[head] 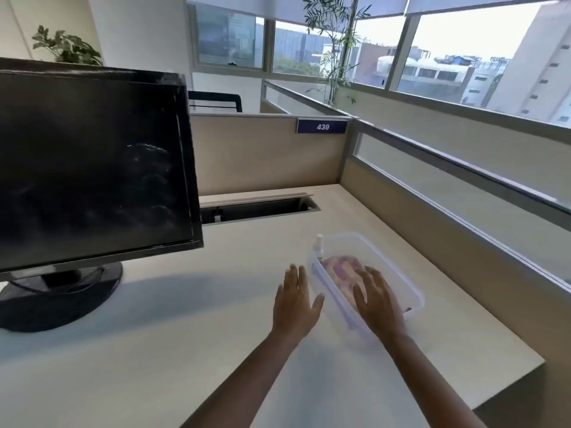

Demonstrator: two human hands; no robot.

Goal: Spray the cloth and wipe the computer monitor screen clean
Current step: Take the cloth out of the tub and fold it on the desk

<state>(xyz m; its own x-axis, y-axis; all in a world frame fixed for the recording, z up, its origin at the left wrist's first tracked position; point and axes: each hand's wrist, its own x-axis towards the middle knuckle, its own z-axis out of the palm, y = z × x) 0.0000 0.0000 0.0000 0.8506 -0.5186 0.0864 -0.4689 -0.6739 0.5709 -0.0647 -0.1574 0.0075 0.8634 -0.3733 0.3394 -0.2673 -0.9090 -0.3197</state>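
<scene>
A black monitor (92,168) stands on the left of the desk, its dark screen marked with smudges. To its right sits a clear plastic box (398,273). A pink and purple cloth (341,267) lies inside it, and a small white spray bottle (319,246) stands at its far left corner. My left hand (295,299) hovers open with fingers straight, just left of the box. My right hand (378,299) is open over the box's near half, fingers spread toward the cloth. Whether it touches the cloth I cannot tell.
The pale desk (191,350) ends at a cut corner on the right. A cable slot (259,208) lies open behind the monitor. Beige partition walls (262,156) with a sign reading 439 close the back and right. Windows and plants stand beyond.
</scene>
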